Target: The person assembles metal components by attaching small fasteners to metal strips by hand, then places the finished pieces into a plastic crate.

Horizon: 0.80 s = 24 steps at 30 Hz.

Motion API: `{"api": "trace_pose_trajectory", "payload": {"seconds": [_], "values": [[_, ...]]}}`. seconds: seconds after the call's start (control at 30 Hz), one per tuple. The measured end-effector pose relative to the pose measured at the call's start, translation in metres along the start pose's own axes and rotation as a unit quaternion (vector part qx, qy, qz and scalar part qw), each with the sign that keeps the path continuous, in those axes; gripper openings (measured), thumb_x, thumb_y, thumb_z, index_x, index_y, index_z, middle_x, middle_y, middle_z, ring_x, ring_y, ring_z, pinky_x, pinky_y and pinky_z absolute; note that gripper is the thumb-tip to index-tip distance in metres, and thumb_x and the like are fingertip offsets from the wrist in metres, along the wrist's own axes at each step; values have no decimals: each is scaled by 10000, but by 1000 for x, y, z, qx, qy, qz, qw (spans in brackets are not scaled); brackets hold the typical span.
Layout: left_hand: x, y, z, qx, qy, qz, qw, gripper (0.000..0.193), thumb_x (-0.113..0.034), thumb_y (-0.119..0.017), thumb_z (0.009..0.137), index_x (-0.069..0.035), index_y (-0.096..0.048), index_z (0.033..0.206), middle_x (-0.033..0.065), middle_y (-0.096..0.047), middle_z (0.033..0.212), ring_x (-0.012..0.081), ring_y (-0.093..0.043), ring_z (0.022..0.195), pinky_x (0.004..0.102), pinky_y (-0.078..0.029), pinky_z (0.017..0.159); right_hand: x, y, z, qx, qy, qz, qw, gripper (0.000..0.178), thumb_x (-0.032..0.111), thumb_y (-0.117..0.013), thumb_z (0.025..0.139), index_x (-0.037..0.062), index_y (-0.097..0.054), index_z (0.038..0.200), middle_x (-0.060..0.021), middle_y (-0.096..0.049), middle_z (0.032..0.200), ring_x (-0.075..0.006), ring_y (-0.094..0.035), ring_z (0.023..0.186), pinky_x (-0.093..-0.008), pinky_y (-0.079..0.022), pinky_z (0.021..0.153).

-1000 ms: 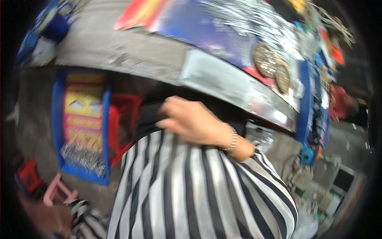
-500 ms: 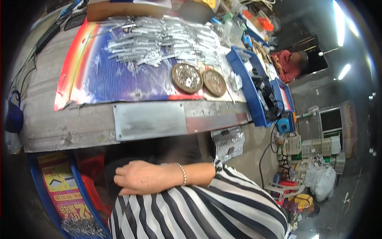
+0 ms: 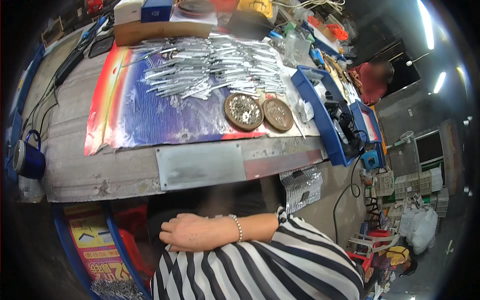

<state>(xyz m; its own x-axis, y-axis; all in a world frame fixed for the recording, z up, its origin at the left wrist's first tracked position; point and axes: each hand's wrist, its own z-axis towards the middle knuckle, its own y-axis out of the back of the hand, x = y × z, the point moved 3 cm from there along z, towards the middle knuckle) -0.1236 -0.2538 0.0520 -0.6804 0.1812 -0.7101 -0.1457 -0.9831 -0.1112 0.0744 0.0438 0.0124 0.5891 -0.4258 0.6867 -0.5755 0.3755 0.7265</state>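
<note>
My right hand (image 3: pixel 192 233) lies across my lap against black-and-white striped cloth (image 3: pixel 300 260), back upward, with a beaded bracelet (image 3: pixel 236 228) at the wrist. Its fingers are curled, and their undersides are hidden, so anything within them cannot be made out. Of my left hand nothing shows. Above on the bench, a sheet of red, yellow and blue printed card (image 3: pixel 165 122) bears a heap of thin silvery metal strips (image 3: pixel 215 65). Two round brown dishes stand at its front: one holds small shiny pieces (image 3: pixel 244 111), the other finer bits (image 3: pixel 278 115).
A metal plate (image 3: pixel 200 165) is fixed along the bench's front edge. Blue bins (image 3: pixel 316 117) with cables stand at the right, a blue mug (image 3: pixel 31 159) at the left. Below is a blue-sided tray (image 3: pixel 116 235) with small metal parts. Another person (image 3: pixel 372 82) sits farther off at right.
The whole view has shifted, so the bench and my arm appear lower and farther right; more of the bench's back shows. My right hand keeps its pose on my lap.
</note>
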Motion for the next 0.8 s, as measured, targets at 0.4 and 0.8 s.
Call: {"api": "trace_pose_trajectory", "payload": {"seconds": [0.4,0.8], "values": [[-123,5,38,112,62,61,990,358,-208,-524,891,24,-550,1162,176,-485,1288,251,-416,1215,379,-407,961,-2,14,-16,-19,-15,8,1000,218,219,-598,835,15,-520,839,-113,-540,811,-271,-584,792,-380,-442,709],[-130,-54,79,199,89,-26,976,371,-214,-512,892,29,-540,1171,188,-463,1309,261,-380,1249,395,-390,985,-18,17,-32,-24,-25,-3,999,229,216,-592,840,12,-495,875,-138,-545,833,-294,-582,778,-393,-450,686]]}}
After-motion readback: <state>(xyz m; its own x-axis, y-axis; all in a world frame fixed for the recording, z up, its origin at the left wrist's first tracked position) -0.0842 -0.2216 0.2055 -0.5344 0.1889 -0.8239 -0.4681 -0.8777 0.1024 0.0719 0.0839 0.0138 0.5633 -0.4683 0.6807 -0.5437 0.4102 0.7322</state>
